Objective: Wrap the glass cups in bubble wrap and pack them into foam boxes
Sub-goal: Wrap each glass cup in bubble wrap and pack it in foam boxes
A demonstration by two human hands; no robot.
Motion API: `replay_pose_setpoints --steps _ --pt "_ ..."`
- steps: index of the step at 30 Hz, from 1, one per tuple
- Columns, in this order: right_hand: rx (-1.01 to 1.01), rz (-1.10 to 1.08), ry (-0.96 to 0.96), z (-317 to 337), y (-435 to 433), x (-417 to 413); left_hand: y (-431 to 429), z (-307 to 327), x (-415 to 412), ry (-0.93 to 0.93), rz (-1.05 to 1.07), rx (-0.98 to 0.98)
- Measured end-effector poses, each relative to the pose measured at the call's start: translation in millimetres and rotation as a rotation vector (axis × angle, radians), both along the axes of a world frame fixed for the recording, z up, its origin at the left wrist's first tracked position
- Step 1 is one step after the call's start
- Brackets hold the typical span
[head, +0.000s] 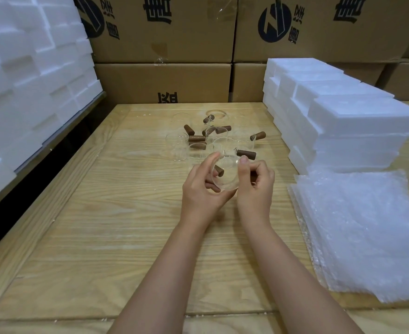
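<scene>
The left hand (202, 189) is cradling a glass cup (227, 175) from the side, its fingers curling round the wall, while the right hand (256, 186) is pinching the opposite rim, thumb on top. The cup, its brown handle (219, 170) showing by the left fingers, is being held above the wooden desk (126, 225), just in front of the other cups (198, 141) lying clustered there. Bubble wrap sheets (357, 237) are lying to the right, with stacked foam boxes (338, 126) sitting behind them.
</scene>
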State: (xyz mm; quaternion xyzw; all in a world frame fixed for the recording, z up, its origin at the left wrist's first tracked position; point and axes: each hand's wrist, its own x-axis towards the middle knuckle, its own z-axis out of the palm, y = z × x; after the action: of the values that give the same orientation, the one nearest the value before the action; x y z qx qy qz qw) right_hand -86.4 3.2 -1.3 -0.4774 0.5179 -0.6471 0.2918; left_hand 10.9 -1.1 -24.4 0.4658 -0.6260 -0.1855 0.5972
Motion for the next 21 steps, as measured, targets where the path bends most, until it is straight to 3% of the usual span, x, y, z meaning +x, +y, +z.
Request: replay_pose_setpoints --steps 5,11,21 --pt "0.080 0.006 -0.105 3.0 -1.2 -0.1 1.6 1.6 -1.0 -0.113 -0.024 -0.058" --pt "0.128 0.039 -0.039 3.4 -1.4 1.8 -0.1 1.1 -1.2 -0.136 0.024 -0.069" --pt "-0.011 0.150 0.172 -4.2 0.1 -0.2 -1.9 5.5 2.5 0.130 0.007 0.111"
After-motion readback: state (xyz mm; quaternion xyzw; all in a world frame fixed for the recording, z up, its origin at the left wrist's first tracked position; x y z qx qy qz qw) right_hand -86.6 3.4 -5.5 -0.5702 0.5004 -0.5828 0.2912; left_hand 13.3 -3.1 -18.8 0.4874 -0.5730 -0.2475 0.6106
